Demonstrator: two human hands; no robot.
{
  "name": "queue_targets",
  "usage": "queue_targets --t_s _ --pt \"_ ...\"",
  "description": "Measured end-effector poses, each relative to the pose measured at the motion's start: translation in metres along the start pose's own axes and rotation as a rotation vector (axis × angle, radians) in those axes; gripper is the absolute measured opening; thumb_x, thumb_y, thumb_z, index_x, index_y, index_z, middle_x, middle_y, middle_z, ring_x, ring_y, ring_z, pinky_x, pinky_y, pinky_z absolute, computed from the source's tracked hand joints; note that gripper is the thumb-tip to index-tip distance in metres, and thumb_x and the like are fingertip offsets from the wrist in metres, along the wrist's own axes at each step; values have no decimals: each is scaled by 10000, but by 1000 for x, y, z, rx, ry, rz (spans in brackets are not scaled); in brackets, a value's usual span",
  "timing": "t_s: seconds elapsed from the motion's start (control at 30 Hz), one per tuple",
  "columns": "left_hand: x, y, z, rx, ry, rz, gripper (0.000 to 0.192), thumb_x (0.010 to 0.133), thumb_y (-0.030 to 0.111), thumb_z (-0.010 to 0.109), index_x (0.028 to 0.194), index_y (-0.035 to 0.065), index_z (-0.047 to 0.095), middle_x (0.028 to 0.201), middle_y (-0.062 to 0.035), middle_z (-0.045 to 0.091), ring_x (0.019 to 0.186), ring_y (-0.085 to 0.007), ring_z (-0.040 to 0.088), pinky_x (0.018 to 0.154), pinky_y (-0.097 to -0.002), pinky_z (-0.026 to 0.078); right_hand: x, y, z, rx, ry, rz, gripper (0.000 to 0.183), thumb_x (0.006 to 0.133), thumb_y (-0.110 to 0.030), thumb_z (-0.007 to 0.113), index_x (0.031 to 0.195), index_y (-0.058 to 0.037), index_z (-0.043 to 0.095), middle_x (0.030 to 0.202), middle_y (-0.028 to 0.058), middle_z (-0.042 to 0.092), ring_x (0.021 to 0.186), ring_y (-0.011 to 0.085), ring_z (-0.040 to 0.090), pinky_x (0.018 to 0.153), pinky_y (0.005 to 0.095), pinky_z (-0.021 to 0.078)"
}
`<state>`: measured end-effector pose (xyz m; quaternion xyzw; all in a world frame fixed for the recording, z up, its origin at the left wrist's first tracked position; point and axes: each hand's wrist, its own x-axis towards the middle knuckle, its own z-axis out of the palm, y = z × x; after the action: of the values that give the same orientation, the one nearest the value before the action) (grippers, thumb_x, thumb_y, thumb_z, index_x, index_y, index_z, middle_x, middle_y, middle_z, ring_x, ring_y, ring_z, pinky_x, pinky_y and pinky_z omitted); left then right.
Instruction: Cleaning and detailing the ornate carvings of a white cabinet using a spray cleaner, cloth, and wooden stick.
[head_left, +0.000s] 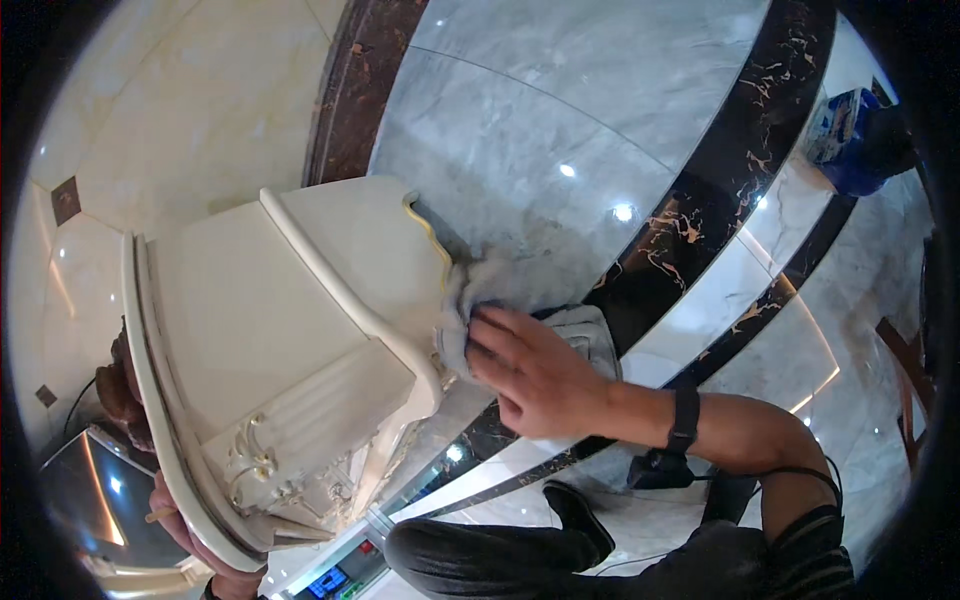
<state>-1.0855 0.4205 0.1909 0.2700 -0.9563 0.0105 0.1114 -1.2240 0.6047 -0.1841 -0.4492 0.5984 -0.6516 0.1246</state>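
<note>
My right hand (536, 375) presses a bunched grey cloth (469, 322) against the scalloped, gold-trimmed foot of a cream cabinet (247, 300). The cloth is blurred and partly covered by my fingers. Fluting and carved ornament (255, 454) with gold and silver tones decorate the cabinet's front. At the lower left, my left hand (174, 517) curls around the edge of the cabinet top (169, 427), its fingers partly hidden. A thin tan stub (160, 514), possibly a cigarette, sticks out between those fingers. A black wristband with a small device (664, 469) circles my right wrist.
Behind my right hand lies a grey item with seams (589, 337). Black marble bands (675, 225) cross the glossy floor. A blue container (851, 142) stands at upper right, dark wooden legs (904, 367) below it. A brown ornament (124, 394) shows beyond the cabinet top.
</note>
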Motion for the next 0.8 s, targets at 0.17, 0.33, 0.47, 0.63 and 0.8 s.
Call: queue_targets --t_s 0.17,0.33,0.47,0.63,0.8 --pt "5 0 0 222 -81 137 297 1008 294 528 1197 65 513 1242 -85 542 1159 -193 505 1040 -399 398 -15 53 9 100 -85 247 709 720 -32 676 1379 57 430 1393 275 442 1317 437 436 1115 459 391" --pt "-3 -20 -12 28 -2 48 404 962 368 582 1239 82 513 1235 -88 543 1126 -194 535 998 -415 452 -8 -6 0 105 91 29 617 661 -45 648 1247 76 496 1300 264 510 1270 438 468 1097 496 398" --pt "-4 -28 -18 75 -12 54 428 960 370 575 1281 96 503 1244 -73 537 1139 -196 531 1019 -420 442 7 34 -1 207 -181 413 670 691 -152 738 1284 76 526 1391 251 464 1299 431 449 1121 539 351" --pt "-3 -32 -17 -133 31 -93 419 965 360 566 1284 95 507 1251 -68 536 1149 -198 528 1030 -420 437 -56 55 5 -299 -91 157 419 667 -158 710 1002 88 657 1209 254 573 1237 424 494 1127 513 362" --pt "-4 -37 -16 -127 49 -113 398 976 336 548 1290 93 517 1261 -61 538 1171 -199 521 1048 -417 427 -33 74 0 -493 -190 161 425 683 -160 711 1022 93 675 1172 258 584 1213 416 510 1091 488 408"
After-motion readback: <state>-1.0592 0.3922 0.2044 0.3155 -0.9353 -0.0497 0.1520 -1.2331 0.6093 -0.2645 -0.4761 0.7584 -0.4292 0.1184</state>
